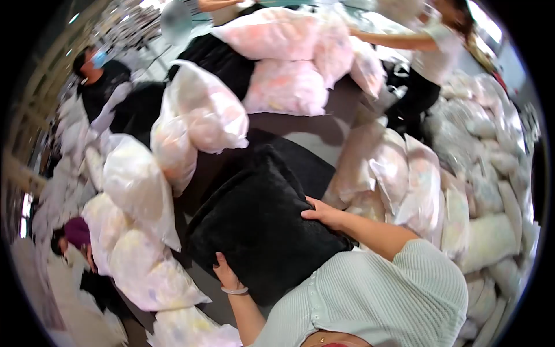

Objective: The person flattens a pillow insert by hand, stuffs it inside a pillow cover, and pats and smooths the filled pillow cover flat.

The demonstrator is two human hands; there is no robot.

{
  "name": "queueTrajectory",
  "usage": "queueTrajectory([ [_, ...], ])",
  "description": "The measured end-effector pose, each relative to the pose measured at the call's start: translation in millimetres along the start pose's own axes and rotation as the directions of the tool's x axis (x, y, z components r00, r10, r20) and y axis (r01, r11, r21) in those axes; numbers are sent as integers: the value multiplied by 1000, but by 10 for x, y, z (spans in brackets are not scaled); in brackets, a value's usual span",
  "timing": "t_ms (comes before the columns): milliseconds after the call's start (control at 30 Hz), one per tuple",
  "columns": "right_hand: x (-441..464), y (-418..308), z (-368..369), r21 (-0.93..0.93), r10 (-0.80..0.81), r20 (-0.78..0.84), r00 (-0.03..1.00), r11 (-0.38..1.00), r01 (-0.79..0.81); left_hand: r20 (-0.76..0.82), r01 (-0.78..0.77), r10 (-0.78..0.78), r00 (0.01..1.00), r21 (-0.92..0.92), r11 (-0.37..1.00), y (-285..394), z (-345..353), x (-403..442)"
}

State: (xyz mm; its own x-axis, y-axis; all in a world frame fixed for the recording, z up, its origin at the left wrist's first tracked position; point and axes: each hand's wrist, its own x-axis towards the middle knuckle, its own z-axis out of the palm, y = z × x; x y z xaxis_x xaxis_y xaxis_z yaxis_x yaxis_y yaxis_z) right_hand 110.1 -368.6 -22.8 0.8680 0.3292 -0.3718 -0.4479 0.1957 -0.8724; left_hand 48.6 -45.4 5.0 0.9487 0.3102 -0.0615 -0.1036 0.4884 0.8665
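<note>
A black plush cushion cover point(263, 237) lies in front of my body, with an open-looking folded edge at its far side. My left hand point(229, 274) grips its near left side, thumb on top and the other fingers hidden beneath. My right hand point(324, 213) holds its right edge, fingers curled over the fabric. Just beyond it, more black plush fabric point(309, 168) lies on the dark table point(277, 124); whether it is a separate piece I cannot tell.
Stuffed translucent bags point(141, 185) line the table's left side, with pinkish bags point(286, 87) at the far side and more bags point(413, 179) on the right. Black fabric point(214, 63) is piled at the back. People work at the upper right point(439, 52), upper left point(104, 87) and lower left point(78, 234).
</note>
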Motion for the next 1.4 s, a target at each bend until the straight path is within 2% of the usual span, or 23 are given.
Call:
queueTrajectory([
  [33,-141,-101,-1,101,-14,15,1000,995,12,-32,6,-4,999,84,996,96,127,4],
  [100,-537,-385,-61,-34,134,242,961,991,-130,32,56,-60,998,112,992,119,149,98],
  [167,-672,-261,-95,-21,101,138,985,995,-100,78,95,-108,991,144,985,132,240,71],
  [233,-800,-203,-203,14,68,54,996,998,-69,219,15,-15,976,3,1000,313,662,-77],
  [267,-847,-210,-293,91,7,30,1000,996,-10,240,23,-23,971,5,1000,307,734,-101],
  [333,-986,-299,-539,170,-65,-17,998,983,67,435,45,-255,864,438,898,263,765,-204],
  [367,-1079,-380,-679,151,-95,-89,991,983,108,448,29,-302,841,521,853,-113,464,-76],
  [400,-1134,-446,-864,129,-135,-160,978,979,156,234,240,-515,824,680,693,-202,507,-80],
  [500,-1557,-413,-1583,178,-138,-432,891,956,235,211,290,-536,817,652,700,-595,920,-197],
  [600,-2164,-270,-2308,297,-139,-678,722,846,443,184,324,-531,827,617,718,-850,1393,-217],
  [700,-2686,56,-2937,226,-3,-932,364,779,585,169,299,-552,817,694,655,-1229,1587,-164],
  [733,-2804,112,-3120,155,31,-978,207,769,621,191,281,-553,811,701,655,-1368,1652,-123],
  [867,-3333,470,-4216,-13,82,-991,-106,728,685,90,315,-560,824,748,584,-1983,1778,-106],
  [900,-3388,454,-4453,-2,108,-988,-112,708,707,55,301,-540,840,781,547,-2109,1852,-80],
  [933,-3364,390,-4707,12,135,-985,-110,681,732,29,178,-495,869,914,366,-2064,2130,-126],
  [1033,-3236,-218,-5642,-124,78,-972,-222,632,765,105,193,-531,841,859,475,-2249,2247,-230],
  [1100,-2997,-900,-6475,-206,-41,-973,-226,595,777,15,320,-597,802,834,450,-2580,1689,-222],
  [1133,-2792,-1182,-7011,-163,-116,-986,-118,566,808,4,328,-589,808,827,456,-2688,1572,-210],
  [1200,-2275,-1961,-7810,-241,-334,-941,-52,555,797,-100,438,-640,762,807,396,-2759,1430,-272],
  [1233,-2028,-2349,-7965,-119,-163,-987,4,735,667,-39,355,-585,810,827,436,-2784,1447,-364],
  [1300,-1610,-2726,-8133,-37,-75,-993,91,931,362,-89,357,-529,844,828,431,-2614,1574,-541],
  [1333,-1442,-2767,-8243,-132,-170,-972,163,966,222,-99,341,-492,865,834,433,-2528,1844,-559],
  [1400,-1219,-2845,-8111,-337,-385,-911,149,902,271,-123,324,-432,894,843,430,-2384,2288,-660],
])
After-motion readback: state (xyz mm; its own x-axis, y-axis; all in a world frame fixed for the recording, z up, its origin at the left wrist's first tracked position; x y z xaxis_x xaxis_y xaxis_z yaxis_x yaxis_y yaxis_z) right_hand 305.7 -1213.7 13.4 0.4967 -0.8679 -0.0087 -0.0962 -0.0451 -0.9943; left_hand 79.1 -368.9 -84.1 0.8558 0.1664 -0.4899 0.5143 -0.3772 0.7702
